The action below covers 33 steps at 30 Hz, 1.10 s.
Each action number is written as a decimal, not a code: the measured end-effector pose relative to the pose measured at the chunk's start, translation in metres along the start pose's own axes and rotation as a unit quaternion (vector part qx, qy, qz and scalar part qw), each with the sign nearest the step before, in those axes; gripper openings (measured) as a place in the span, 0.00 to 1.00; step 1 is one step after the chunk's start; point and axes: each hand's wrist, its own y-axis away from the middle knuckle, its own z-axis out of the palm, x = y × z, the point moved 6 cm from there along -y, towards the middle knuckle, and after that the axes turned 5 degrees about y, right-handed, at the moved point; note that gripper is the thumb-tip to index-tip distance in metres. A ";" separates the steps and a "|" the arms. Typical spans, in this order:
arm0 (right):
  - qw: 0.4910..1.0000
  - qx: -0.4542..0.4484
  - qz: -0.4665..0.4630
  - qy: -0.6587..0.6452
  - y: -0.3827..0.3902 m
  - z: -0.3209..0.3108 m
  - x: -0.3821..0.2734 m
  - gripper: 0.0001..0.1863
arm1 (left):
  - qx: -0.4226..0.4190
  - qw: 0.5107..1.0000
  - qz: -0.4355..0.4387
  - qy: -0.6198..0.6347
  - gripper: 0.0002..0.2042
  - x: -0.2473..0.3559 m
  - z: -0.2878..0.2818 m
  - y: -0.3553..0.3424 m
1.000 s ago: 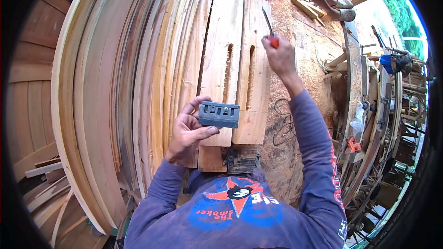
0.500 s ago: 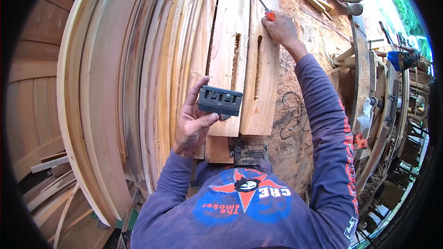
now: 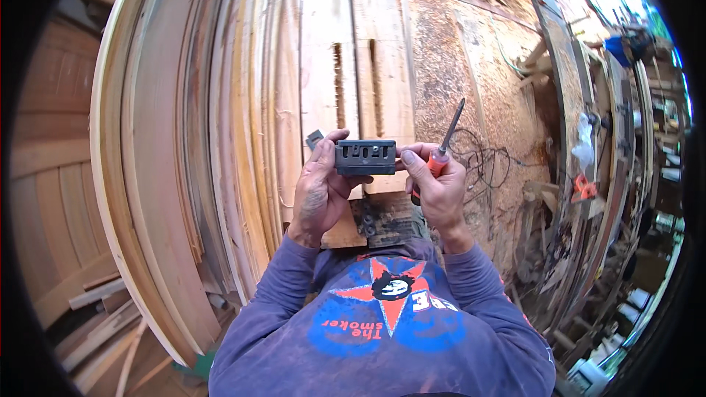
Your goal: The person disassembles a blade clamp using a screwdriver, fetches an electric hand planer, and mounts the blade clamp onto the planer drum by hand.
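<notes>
My left hand (image 3: 319, 195) grips a dark grey slotted block (image 3: 365, 158) that looks like a power-tool battery pack, held level in front of my chest. A small grey piece (image 3: 315, 138) sticks out by the left fingertips; its kind is unclear. In my right hand (image 3: 440, 195) is a screwdriver (image 3: 439, 162) with an orange and clear handle, its shank pointing up and away. The right index fingertip and thumb are at the block's right end. Below and beyond the hands lie two pale timbers, a left one (image 3: 321, 44) and a right one (image 3: 393, 51), each with a long slot.
Long boards (image 3: 169, 140) stand stacked on edge along my left. Sawdust covers the floor (image 3: 441, 44) at the right, where a dark coiled cord (image 3: 482, 165) lies. Timber racks (image 3: 625, 140) line the far right. Offcuts (image 3: 103, 323) are piled at the lower left.
My right hand has drawn back from the far end of the timbers with the screwdriver, now turned tip upward beside the block. The left hand has moved slightly right, still holding the block.
</notes>
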 end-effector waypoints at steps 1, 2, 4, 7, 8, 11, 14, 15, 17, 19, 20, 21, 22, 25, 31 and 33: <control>1.000 0.011 -0.002 -0.005 0.006 -0.005 0.004 0.10 | 0.022 0.999 -0.017 -0.023 0.21 -0.007 0.001 0.001; 0.999 0.036 -0.011 -0.010 0.011 -0.012 0.005 0.10 | 0.020 0.999 -0.029 -0.019 0.20 -0.013 0.007 0.002; 0.997 0.065 -0.037 -0.015 0.019 -0.024 0.010 0.09 | 0.011 0.999 -0.046 -0.022 0.20 -0.024 0.016 0.005; 0.994 0.090 -0.041 -0.038 0.034 -0.040 0.014 0.09 | 0.003 0.998 -0.066 -0.019 0.20 -0.037 0.023 0.010; 0.994 0.094 -0.044 -0.041 0.038 -0.041 0.014 0.09 | 0.003 0.997 -0.074 -0.015 0.21 -0.041 0.024 0.013; 0.991 0.105 -0.059 -0.066 0.047 -0.044 0.012 0.08 | 0.003 0.996 -0.082 -0.016 0.22 -0.047 0.028 0.021; 0.993 0.094 -0.044 -0.060 0.052 -0.045 0.013 0.08 | -0.005 0.996 -0.078 -0.032 0.23 -0.046 0.028 0.027; 0.993 0.092 -0.045 -0.059 0.054 -0.047 0.012 0.08 | -0.015 0.996 -0.078 -0.044 0.24 -0.046 0.029 0.028; 0.993 0.087 -0.049 -0.063 0.056 -0.049 0.008 0.08 | -0.039 0.996 -0.079 -0.028 0.23 -0.047 0.035 0.031; 0.993 0.080 -0.066 -0.053 0.058 -0.053 0.007 0.08 | -0.063 0.995 -0.079 -0.011 0.23 -0.048 0.041 0.035; 0.993 0.078 -0.081 -0.045 0.058 -0.053 0.004 0.08 | -0.076 0.993 -0.054 -0.072 0.25 -0.046 0.044 0.038; 0.993 0.074 -0.081 -0.043 0.059 -0.053 0.002 0.08 | -0.089 0.987 -0.030 -0.133 0.27 -0.044 0.048 0.041; 0.994 0.064 -0.083 -0.042 0.059 -0.052 -0.002 0.08 | -0.051 0.989 -0.033 -0.134 0.33 -0.042 0.051 0.044; 0.993 0.057 -0.093 -0.033 0.058 -0.051 -0.012 0.07 | -0.080 0.971 0.036 -0.223 0.32 -0.034 0.054 0.049; 0.962 0.038 -0.235 0.132 0.059 -0.054 -0.040 0.07 | -0.061 0.949 0.099 -0.292 0.30 -0.027 0.062 0.051; 0.884 -0.081 -0.379 0.261 0.065 -0.027 -0.061 0.11 | -0.060 0.947 0.113 -0.296 0.27 -0.026 0.063 0.048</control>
